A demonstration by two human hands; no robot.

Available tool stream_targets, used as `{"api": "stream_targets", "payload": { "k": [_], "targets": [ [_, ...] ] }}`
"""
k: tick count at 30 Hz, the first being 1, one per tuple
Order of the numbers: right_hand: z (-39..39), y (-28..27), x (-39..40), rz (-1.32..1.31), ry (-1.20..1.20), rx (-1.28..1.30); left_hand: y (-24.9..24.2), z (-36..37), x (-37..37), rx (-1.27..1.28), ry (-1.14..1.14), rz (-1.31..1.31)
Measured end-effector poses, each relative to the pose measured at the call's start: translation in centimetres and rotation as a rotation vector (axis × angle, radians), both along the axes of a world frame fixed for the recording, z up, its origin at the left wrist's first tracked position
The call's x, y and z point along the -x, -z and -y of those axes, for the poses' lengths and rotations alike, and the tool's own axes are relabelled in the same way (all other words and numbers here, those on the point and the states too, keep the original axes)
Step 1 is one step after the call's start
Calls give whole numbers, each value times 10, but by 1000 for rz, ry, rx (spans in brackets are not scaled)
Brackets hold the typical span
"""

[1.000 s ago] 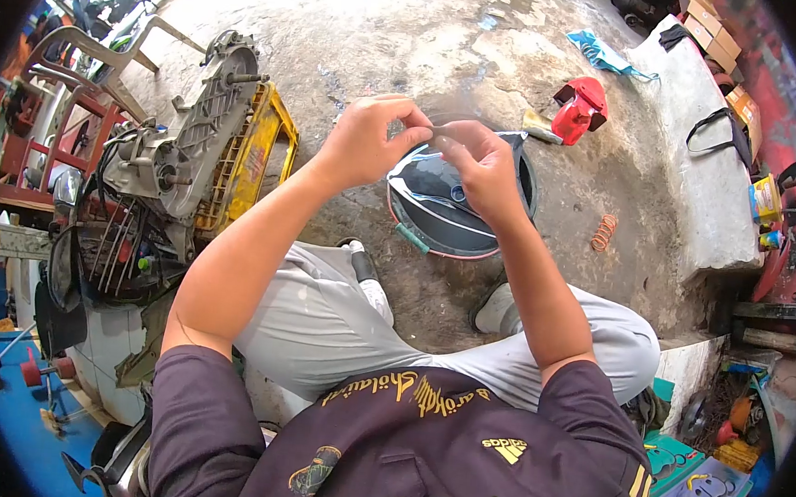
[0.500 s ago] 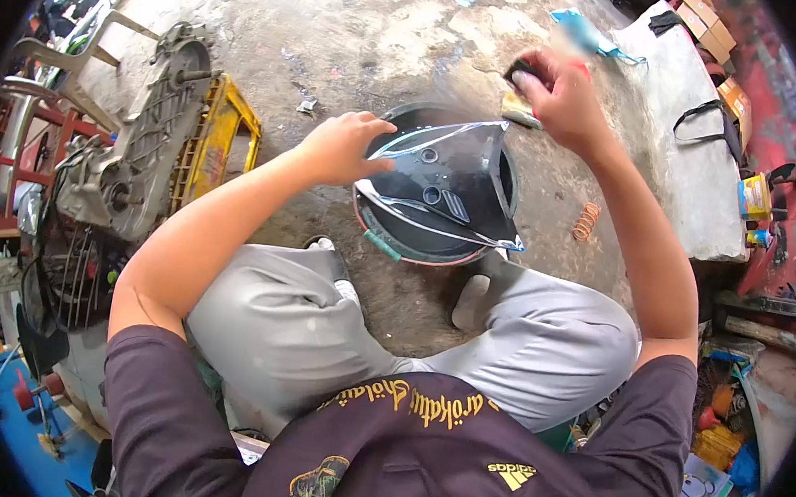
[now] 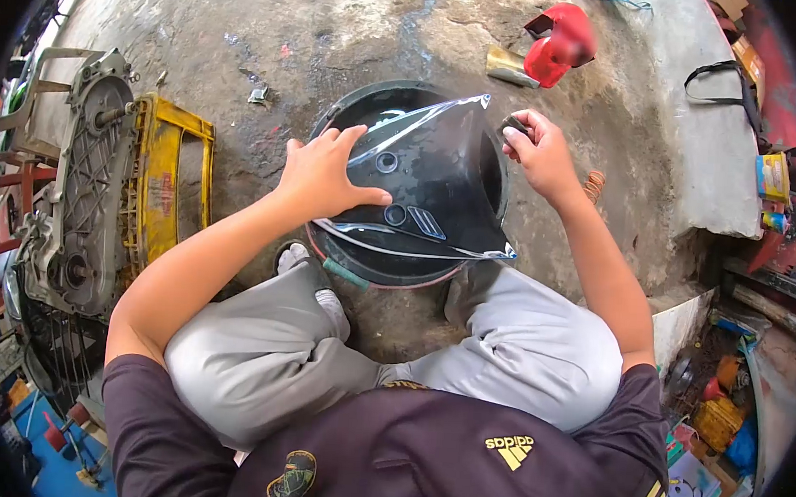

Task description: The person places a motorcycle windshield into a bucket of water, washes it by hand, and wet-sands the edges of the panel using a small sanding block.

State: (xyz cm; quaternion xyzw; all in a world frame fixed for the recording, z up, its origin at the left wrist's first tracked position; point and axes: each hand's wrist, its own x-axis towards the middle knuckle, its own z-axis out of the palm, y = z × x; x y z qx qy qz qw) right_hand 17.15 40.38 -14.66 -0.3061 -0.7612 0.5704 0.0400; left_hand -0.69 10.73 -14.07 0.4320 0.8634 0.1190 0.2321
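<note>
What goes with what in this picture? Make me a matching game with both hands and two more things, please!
Things:
1. Left hand
2. Yellow crate
3. Right hand
4. Coil spring

Places, colours and states:
A. Pinching a small dark piece
B. Coppery orange
C. Spread over the glossy black panel
D. Next to the grey metal engine casing

Right pairs: 1-C, 2-D, 3-A, 4-B

Fingers of the right hand [image 3: 544, 159] partly cover 1 small dark object [image 3: 514, 125] — too small to identify — while the glossy black plastic panel [image 3: 449, 174] hides much of the round black tub [image 3: 493, 174].
</note>
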Motion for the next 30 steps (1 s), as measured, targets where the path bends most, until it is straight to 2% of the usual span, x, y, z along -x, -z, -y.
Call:
{"api": "stream_targets", "payload": {
  "k": [2, 4, 5, 7, 8, 10, 12, 14, 16, 20, 22, 24, 25, 30],
  "targets": [
    [2, 2, 1, 22, 11, 38, -8, 3, -2, 13, -14, 13],
    [4, 2, 1, -71, 42, 94, -23, 5, 0, -164, -4, 49],
    [3, 0, 0, -113, 51, 128, -35, 4, 3, -159, 2, 48],
    [-1, -7, -3, -169, 93, 132, -59, 0, 6, -345, 1, 268],
    [-3, -12, -4, -227, 125, 132, -64, -2, 6, -346, 7, 270],
    [-7, -22, -6, -231, 142, 121, -71, -4, 7, -304, -92, 582],
    [-6, -28, -7, -246, 266, 228, -66, -1, 5, -358, -93, 595],
    [-7, -30, -8, -245, 275, 249, -60, 4, 3, -400, -207, 842],
    [-9, -33, -12, -226, 292, 326, -55, 11, -1, -449, -195, 858],
    [-21, -70, -18, -305, 317, 262, -80, 22, 6, -536, -198, 937],
    [-45, -98, -32, -566, 402, 241, -102, 26, 11, -675, -199, 855],
    [-62, -130, -51, -676, 440, 229, -124, 31, 21, -740, -150, 668],
    [-67, -145, -61, -772, 479, 224, -138, 31, 18, -771, -199, 667],
    [-51, -190, -102, -875, 483, 247, -139, 25, 14, -887, -169, 463]
  ]
}}
